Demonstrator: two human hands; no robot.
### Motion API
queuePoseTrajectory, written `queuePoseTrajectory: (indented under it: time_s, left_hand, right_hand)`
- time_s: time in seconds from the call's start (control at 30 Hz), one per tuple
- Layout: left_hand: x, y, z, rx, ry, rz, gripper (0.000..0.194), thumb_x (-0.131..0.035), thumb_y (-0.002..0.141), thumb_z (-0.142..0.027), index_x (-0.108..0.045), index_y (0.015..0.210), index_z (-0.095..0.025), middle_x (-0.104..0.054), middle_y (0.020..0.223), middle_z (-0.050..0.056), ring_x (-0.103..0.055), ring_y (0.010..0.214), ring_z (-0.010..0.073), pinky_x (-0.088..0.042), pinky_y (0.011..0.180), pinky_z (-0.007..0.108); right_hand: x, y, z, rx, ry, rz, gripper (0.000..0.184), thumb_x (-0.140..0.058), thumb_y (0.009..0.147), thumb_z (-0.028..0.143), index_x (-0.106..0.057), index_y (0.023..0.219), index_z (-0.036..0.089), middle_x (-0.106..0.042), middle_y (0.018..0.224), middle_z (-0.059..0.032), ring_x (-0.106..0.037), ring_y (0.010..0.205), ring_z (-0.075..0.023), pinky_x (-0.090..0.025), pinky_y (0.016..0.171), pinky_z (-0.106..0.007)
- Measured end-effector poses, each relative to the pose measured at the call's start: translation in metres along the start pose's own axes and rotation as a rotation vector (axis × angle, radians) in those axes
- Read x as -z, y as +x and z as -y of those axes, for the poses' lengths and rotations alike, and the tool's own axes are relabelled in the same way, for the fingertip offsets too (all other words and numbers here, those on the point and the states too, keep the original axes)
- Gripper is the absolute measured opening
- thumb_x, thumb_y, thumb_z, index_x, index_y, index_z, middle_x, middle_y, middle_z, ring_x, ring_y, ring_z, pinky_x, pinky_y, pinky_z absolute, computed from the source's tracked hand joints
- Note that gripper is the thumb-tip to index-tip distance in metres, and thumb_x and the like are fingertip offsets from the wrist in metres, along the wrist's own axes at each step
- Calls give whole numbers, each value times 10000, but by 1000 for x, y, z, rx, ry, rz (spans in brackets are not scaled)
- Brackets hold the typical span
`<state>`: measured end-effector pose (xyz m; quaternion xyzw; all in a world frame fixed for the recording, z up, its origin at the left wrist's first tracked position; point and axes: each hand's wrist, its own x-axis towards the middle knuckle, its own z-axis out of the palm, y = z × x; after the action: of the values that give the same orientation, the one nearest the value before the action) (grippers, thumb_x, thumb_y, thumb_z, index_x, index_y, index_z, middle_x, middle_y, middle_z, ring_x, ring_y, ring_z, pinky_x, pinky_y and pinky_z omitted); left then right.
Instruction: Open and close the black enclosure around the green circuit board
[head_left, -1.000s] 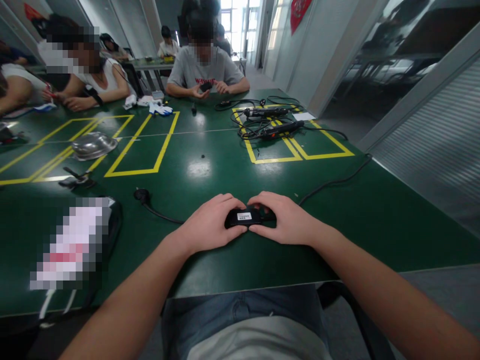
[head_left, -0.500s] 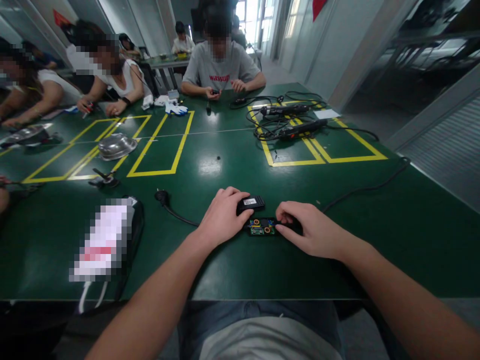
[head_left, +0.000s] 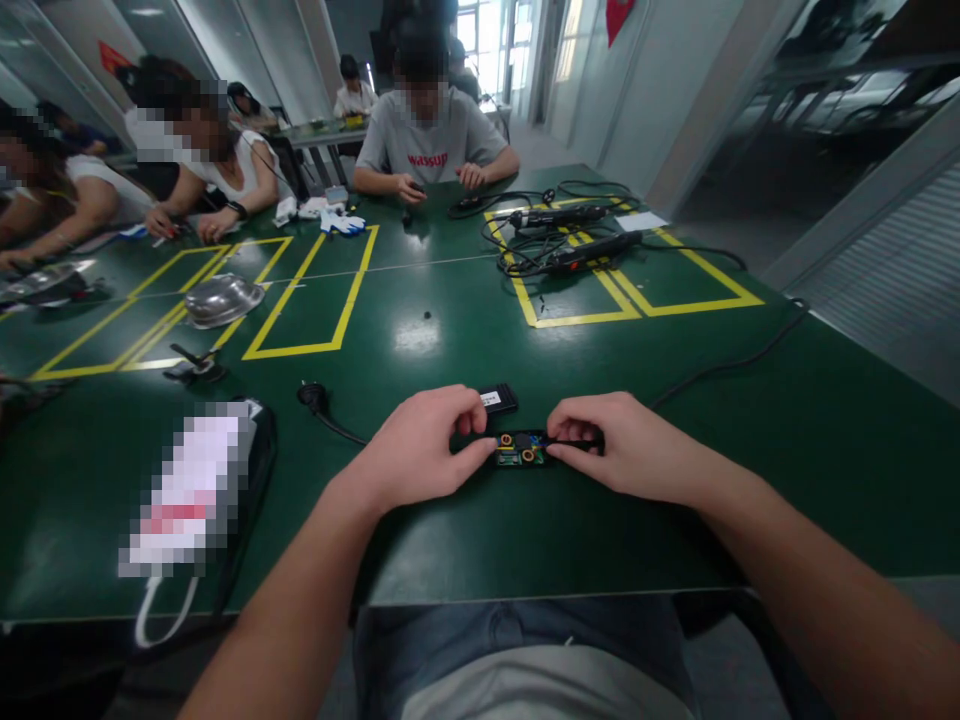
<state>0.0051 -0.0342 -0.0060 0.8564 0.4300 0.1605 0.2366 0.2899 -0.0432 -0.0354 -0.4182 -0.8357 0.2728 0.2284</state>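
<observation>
An opened black adapter case (head_left: 519, 462) lies on the green table in front of me, its circuit board (head_left: 517, 445) with copper coils facing up. My left hand (head_left: 420, 445) is closed at the case's left end, thumb on its near side. At the opposite end, my right hand (head_left: 630, 445) pinches the case where the black cable comes out. A black cover (head_left: 499, 398) with a white label lies just behind the case, apart from my left fingers. From the left side a cord leads to a black plug (head_left: 312, 397).
A phone (head_left: 187, 480) with a white cable lies left. Two corded electric screwdrivers (head_left: 592, 252) rest among yellow tape frames at the back right. A metal bowl (head_left: 223, 300) stands at the left. Co-workers sit across the table, one person (head_left: 439, 135) directly opposite.
My left hand has let go of the labelled cover and come down to the case's left end. My right fingers have closed on the right end. The view has shifted slightly.
</observation>
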Motion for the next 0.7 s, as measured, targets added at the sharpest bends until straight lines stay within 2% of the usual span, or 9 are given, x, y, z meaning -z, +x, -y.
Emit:
queuePoseTrajectory:
  time_s: [0.13, 0.23, 0.37, 0.57, 0.7]
  left_hand:
    - [1, -4, -4, 7, 92, 131, 97, -720, 894, -210, -628, 911, -235, -706, 899, 11, -646, 799, 212, -443, 713, 342]
    - [-2, -4, -4, 18, 114, 149, 98, -708, 911, -202, -628, 950, -243, -702, 876, -1, -642, 761, 209, -427, 692, 338]
    - [-4, -3, -2, 28, 15, 190, 107, -663, 960, -200, -579, 908, -243, -676, 793, -23, -621, 688, 180, -409, 645, 318]
    - [-3, -3, 1, 25, -40, 183, 97, -613, 1005, -216, -570, 922, -243, -658, 742, -33, -594, 638, 161, -391, 609, 295]
    - [1, -4, 1, 24, -94, 164, 119, -589, 1006, -219, -565, 892, -244, -632, 710, -42, -559, 613, 151, -385, 600, 284]
  right_hand:
    - [-1, 2, 4, -2, 13, 15, 82, -719, 943, 232, -691, 867, 225, -691, 724, 11, -581, 588, -145, -466, 615, -279]
    - [-3, 3, 5, -6, 24, 26, 71, -728, 929, 221, -684, 872, 221, -666, 713, 23, -552, 582, -136, -436, 591, -265]
    - [-3, 2, 2, -18, 24, 23, 65, -745, 925, 207, -697, 882, 219, -651, 705, 32, -553, 588, -134, -414, 584, -257]
    - [0, 3, 4, -23, 38, 14, 74, -755, 905, 229, -688, 875, 223, -655, 691, 32, -553, 583, -133, -416, 579, -258]
    - [3, 3, 7, -10, 69, -2, 65, -652, 931, 193, -687, 882, 216, -659, 701, 18, -560, 594, -137, -436, 593, -266]
